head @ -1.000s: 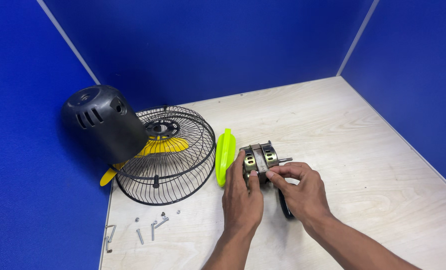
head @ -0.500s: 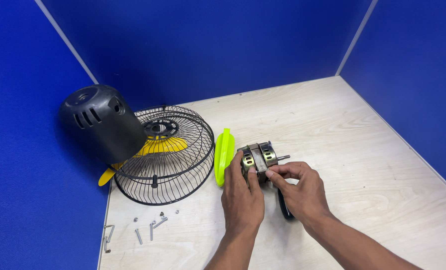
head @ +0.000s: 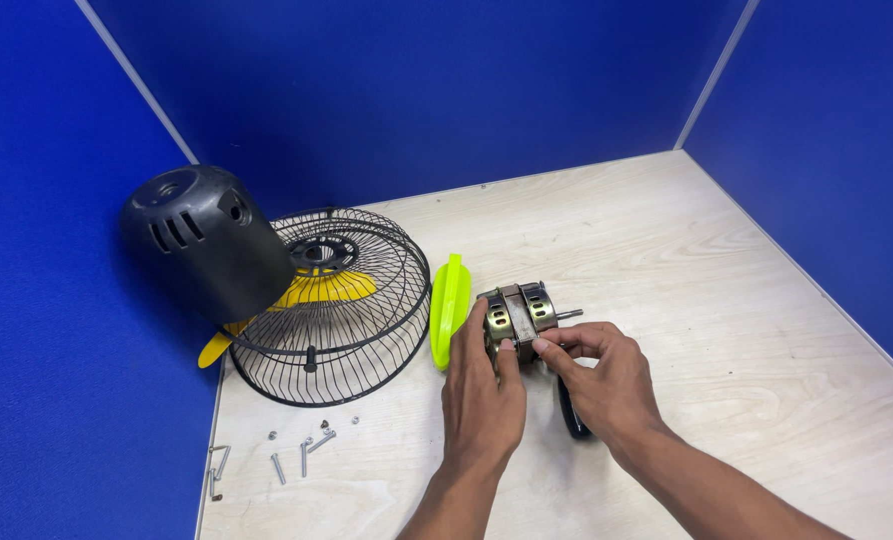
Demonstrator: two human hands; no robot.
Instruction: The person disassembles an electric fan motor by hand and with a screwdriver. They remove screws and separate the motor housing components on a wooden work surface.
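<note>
- Motor (head: 519, 315): metal fan motor, brass-toned with a grey band round its middle, sits on the table (head: 726, 300) near the centre, short shaft pointing right.
- Left hand (head: 481, 395): fingers curled onto the motor's left and front side, thumb laid up against the grey band; it has hold of the motor.
- Right hand (head: 606, 375): fingertips pinched together at the motor's lower right edge, just under the shaft; what, if anything, sits between them I cannot tell.
- Black part (head: 569, 415): dark, narrow piece lying on the table under the right hand, mostly hidden.
- Green blade (head: 449, 308): bright yellow-green plastic piece standing on edge just left of the motor, touching or nearly touching the left fingers.
- Grille (head: 341, 300): black wire fan guard lying left of the green blade, a yellow piece (head: 311, 292) showing through it.
- Housing (head: 206, 240): black vented motor cover tipped against the grille's far left rim, beside the blue wall.
- Screws (head: 301, 450): several small screws and bolts scattered on the table in front of the grille, well left of the hands.
</note>
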